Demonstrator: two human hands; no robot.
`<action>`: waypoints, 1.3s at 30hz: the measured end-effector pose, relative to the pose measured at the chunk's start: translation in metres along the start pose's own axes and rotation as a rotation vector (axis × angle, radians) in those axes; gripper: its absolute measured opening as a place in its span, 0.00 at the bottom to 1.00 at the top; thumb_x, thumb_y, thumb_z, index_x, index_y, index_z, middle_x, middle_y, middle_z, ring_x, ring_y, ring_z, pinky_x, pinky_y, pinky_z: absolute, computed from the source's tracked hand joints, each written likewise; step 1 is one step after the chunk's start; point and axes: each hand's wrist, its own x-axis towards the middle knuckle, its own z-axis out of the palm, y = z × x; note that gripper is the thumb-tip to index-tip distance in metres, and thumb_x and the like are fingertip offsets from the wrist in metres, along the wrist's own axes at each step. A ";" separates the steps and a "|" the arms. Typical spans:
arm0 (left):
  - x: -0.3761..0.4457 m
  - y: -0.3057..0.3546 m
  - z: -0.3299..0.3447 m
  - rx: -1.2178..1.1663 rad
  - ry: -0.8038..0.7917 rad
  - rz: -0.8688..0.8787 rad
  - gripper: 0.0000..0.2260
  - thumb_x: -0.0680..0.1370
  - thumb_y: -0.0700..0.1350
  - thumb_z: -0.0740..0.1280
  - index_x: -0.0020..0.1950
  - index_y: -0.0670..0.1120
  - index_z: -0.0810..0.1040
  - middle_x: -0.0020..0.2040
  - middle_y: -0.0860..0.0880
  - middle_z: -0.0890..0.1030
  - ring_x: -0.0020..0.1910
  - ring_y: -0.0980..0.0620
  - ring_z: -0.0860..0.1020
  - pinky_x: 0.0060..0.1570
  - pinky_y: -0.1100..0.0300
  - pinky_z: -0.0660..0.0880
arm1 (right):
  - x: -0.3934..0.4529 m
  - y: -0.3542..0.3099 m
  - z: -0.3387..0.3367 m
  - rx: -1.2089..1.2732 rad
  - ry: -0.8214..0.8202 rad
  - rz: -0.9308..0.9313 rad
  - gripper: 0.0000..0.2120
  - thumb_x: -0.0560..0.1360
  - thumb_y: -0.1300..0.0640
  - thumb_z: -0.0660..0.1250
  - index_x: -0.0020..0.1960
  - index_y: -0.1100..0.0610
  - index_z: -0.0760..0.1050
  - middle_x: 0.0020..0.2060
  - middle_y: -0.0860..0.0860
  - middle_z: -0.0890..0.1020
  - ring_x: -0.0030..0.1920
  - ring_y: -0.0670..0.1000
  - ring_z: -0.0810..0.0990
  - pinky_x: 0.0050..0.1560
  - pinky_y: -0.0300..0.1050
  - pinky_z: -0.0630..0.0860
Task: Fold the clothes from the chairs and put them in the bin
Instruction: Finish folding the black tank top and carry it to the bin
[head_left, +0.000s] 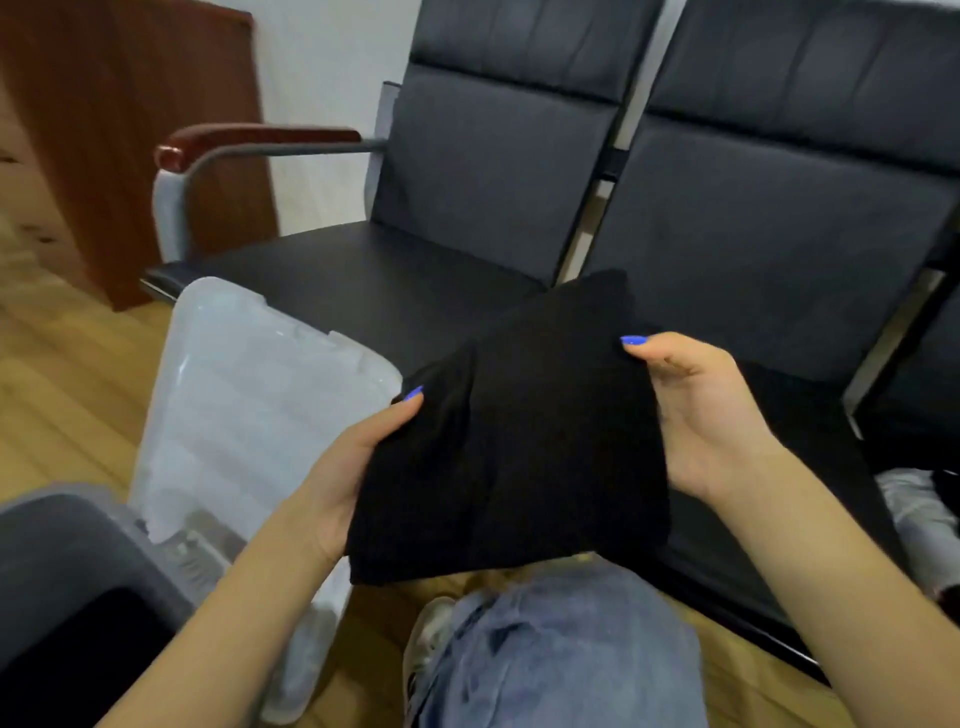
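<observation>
Right now my left hand (358, 467) and right hand (706, 415) each grip one side of the folded black garment (519, 436), thumbs on top, holding it up between them above my knee. Beyond my hands stand the black chairs (493, 171). Left of my left hand the clear lid (249, 405) leans, with the grey bin (67, 566) below it.

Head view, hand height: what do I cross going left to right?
Grey bin → clear lid → left hand → folded black garment → right hand → clothes on the far-right seat.
</observation>
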 end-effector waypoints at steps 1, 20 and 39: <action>-0.010 -0.001 -0.016 -0.021 0.023 -0.009 0.30 0.53 0.45 0.84 0.53 0.40 0.84 0.54 0.40 0.83 0.51 0.43 0.83 0.49 0.50 0.81 | 0.005 0.010 0.013 -0.043 -0.046 0.065 0.12 0.64 0.59 0.64 0.46 0.59 0.79 0.43 0.53 0.84 0.44 0.54 0.83 0.49 0.49 0.76; -0.222 -0.052 -0.264 -0.423 0.876 0.099 0.19 0.76 0.52 0.63 0.53 0.38 0.84 0.57 0.38 0.82 0.51 0.39 0.82 0.60 0.47 0.71 | 0.058 0.288 0.235 -1.030 -0.646 0.310 0.19 0.80 0.59 0.61 0.69 0.54 0.64 0.57 0.57 0.78 0.56 0.59 0.78 0.58 0.56 0.76; -0.209 -0.083 -0.393 -0.440 1.098 0.041 0.26 0.70 0.46 0.75 0.66 0.43 0.75 0.55 0.39 0.83 0.49 0.39 0.83 0.47 0.45 0.80 | 0.109 0.425 0.270 -1.051 -0.501 0.175 0.26 0.76 0.68 0.62 0.71 0.55 0.60 0.64 0.59 0.72 0.60 0.58 0.76 0.57 0.55 0.76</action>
